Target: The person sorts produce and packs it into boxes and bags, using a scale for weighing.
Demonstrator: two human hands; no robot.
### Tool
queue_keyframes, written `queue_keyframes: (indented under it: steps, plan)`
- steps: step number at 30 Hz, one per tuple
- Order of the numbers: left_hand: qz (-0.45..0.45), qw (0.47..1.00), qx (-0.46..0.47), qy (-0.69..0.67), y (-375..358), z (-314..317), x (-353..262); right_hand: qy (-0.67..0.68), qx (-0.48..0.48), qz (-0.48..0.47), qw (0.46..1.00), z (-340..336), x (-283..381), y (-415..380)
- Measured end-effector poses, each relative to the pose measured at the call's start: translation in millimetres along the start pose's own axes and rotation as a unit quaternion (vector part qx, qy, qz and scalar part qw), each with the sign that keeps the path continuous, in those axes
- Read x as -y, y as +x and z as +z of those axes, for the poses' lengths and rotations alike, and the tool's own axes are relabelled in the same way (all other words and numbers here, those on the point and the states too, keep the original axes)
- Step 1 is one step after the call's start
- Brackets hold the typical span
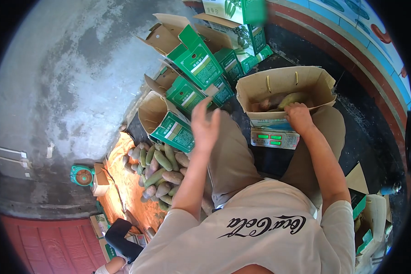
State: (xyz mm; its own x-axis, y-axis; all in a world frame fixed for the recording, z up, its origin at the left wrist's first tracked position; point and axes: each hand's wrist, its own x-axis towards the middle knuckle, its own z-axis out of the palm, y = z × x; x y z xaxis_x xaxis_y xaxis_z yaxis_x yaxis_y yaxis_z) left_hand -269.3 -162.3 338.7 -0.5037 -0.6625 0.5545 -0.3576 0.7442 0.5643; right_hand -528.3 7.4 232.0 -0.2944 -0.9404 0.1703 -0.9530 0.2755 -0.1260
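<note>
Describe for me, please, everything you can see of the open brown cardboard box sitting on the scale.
The open brown cardboard box is plain tan inside, flaps up, with two yellowish handle strips on its far wall and green-and-white print on its front. It rests upright on a white scale with lit green digits, between the person's knees. Inside lie a few elongated fruits, greenish and reddish-brown. The right hand reaches over its near rim onto them.

An open brown cardboard box (285, 86) sits on a scale (275, 138) with green digits, far right of centre. Inside lie a greenish mango (293, 97) and reddish ones. Green and tan mangoes (162, 169) lie heaped on orange ground, near left.
</note>
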Motion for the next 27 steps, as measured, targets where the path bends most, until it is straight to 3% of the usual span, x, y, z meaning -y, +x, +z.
queue_keyframes:
  steps: [5, 7, 9, 11, 13, 15, 17, 25, 27]
  plan:
    - [-0.056, 0.984, -0.025, 0.168, -87, -60, 104, -0.006, 0.005, 0.004, 1.000, 2, 1, 1]
    - [-0.088, 0.965, 0.020, 0.244, -147, -78, 157, -0.014, 0.010, 0.011, 1.000, 4, 1, 1]
    - [-0.178, 0.934, 0.073, 0.302, -209, -94, 181, -0.019, 0.006, 0.009, 1.000, 6, 0, 1]
    - [-0.293, 0.868, 0.206, 0.345, -275, -111, 215, -0.023, -0.008, -0.004, 1.000, 7, -2, 0]
    - [-0.391, 0.813, 0.227, 0.368, -331, -122, 222, -0.031, 0.000, 0.006, 1.000, 7, -1, -1]
    - [-0.491, 0.716, 0.299, 0.397, -366, -136, 212, -0.029, 0.001, 0.008, 1.000, 5, 0, -1]
    - [-0.627, 0.614, 0.348, 0.330, -369, -143, 193, -0.015, -0.005, 0.003, 1.000, 2, 2, -2]
    - [-0.578, 0.569, 0.535, 0.240, -523, -137, 265, -0.031, -0.001, 0.001, 1.000, 1, 3, -1]
    - [-0.573, 0.562, 0.545, 0.241, -533, -133, 257, -0.029, -0.002, 0.002, 1.000, 0, 3, 0]
